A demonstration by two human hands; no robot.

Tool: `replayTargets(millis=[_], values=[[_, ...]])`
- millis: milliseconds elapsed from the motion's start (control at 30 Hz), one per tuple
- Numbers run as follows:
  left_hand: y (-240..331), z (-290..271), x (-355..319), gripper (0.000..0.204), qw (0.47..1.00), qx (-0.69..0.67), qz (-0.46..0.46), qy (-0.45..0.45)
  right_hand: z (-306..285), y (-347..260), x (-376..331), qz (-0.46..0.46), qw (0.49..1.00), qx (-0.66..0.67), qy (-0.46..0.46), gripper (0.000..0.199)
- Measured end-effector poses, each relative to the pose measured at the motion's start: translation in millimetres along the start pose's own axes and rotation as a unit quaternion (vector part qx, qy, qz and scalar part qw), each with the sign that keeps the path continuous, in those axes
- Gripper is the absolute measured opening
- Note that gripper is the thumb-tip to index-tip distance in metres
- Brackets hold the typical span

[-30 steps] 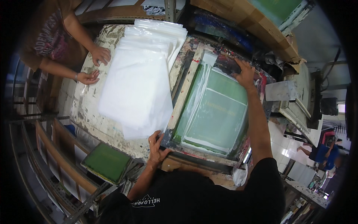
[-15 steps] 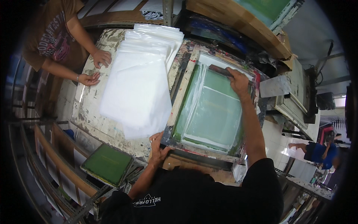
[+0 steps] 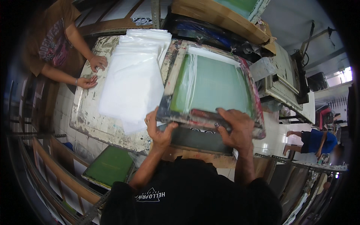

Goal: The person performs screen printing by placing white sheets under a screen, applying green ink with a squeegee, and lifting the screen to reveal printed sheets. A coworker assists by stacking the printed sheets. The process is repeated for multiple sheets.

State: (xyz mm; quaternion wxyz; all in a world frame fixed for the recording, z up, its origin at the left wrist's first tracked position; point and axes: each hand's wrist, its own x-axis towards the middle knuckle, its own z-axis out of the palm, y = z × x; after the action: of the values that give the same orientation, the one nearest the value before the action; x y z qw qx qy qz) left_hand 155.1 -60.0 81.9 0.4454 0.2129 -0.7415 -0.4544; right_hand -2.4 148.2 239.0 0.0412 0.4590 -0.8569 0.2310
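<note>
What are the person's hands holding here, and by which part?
Both hands grip the green-mesh screen-printing frame by its ink-stained near edge: left hand at the near-left corner, right hand on the near rail.

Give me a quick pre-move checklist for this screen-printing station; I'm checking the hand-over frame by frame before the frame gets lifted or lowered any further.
1. Left hand grips the near-left corner of the screen frame: ok.
2. Right hand holds the near rail, fingers over the top: ok.
3. Frame seated flat on the table: not ok, its near edge is raised, with a dark gap beneath.
4. Stack of white sheets clear of the frame: cannot tell, its right edge lies close against the frame's left rail.
5. Co-worker's hands away from the frame: ok, both rest at the far left of the sheets.
</note>
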Motion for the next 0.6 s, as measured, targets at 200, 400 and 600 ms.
replayTargets(millis=[200, 400, 600], values=[[43.2, 56.5, 96.2, 0.061, 0.962, -0.241, 0.065, 0.112, -63.9, 31.6, 78.4, -0.061, 0.992, -0.046, 0.102, 0.057], [-42.2, 143.2, 170.5, 0.033, 0.997, -0.071, 0.02, -0.007, -122.8, 45.0, 157.0, -0.003, 0.992, -0.078, 0.096, 0.052], [-197.7, 218.6, 179.7, 0.049, 0.973, 0.176, -0.009, -0.146, -126.8, 15.5, 180.5, 0.022, 0.995, -0.009, 0.094, 0.05]])
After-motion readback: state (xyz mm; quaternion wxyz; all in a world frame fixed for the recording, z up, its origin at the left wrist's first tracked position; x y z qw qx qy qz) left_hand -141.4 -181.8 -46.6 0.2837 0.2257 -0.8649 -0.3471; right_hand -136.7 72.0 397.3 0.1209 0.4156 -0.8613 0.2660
